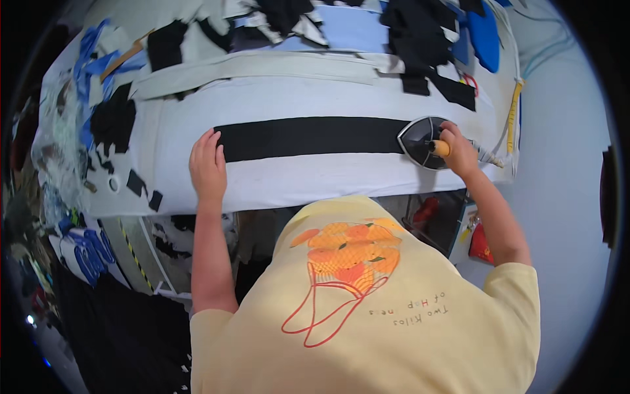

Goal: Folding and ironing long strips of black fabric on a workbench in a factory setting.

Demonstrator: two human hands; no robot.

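A long black strip of fabric (pixel 308 138) lies flat across the white-covered table (pixel 315 178). At its left end rests my left hand (pixel 209 167), fingers stretched out and touching the strip's edge. My right hand (pixel 457 150) is wrapped round the wooden handle of an iron (pixel 419 139). The iron has a dark top and a pale metal rim, and its pointed tip faces left over the strip's right end. Whatever lies beneath the soleplate is hidden.
Behind the strip runs a long pale fabric band (pixel 262 69). Black fabric pieces (pixel 420 39) and light blue fabric (pixel 348 27) are heaped at the back. Small black scraps (pixel 136 183) and clear plastic (pixel 62 151) lie at the left. A yellow tape measure (pixel 514 115) hangs along the right edge.
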